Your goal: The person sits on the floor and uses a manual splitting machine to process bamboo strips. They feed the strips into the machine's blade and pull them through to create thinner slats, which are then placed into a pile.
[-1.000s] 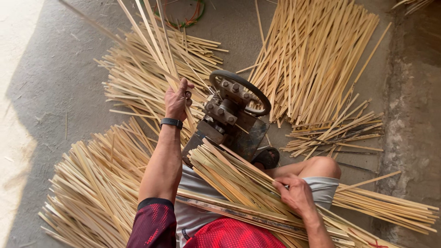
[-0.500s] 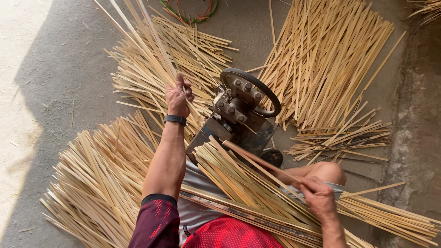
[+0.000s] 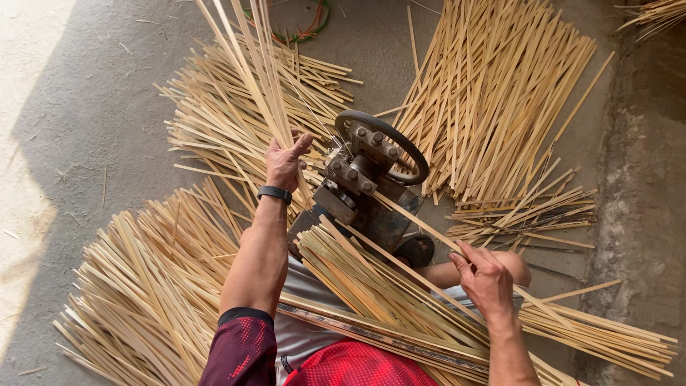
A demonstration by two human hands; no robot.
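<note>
- The right hand [image 3: 488, 280] has moved since a second ago. Then it lay low on the bundle on the lap. Now it is higher and pinches one long bamboo strip [image 3: 421, 227] between thumb and fingers.
- That strip is new in its place. It runs up and to the left from the right hand, and its far end reaches the little metal machine [image 3: 368, 187], just under the round wheel [image 3: 386, 143].
- So the work seems to be at the feeding part: one strip looks lined up with the machine.
- The left hand [image 3: 284, 163] has hardly moved. It is closed around a bunch of thin split strips [image 3: 250, 64] on the far side of the machine. They fan up and away from the person, out of the top of the picture.
- A black band sits on the left wrist [image 3: 274, 194].
- The machine stands between the two hands. The left hand is just beside it, and the right hand is nearer the person, by the knee [image 3: 516, 266].
- A thick bundle of strips [image 3: 379, 293] lies across the lap, just left of the right hand and under the pinched strip.
- More heaps lie all around on the grey floor [image 3: 86, 143]: a big pile on the right [image 3: 493, 100] and another pile by the left arm [image 3: 143, 293].
</note>
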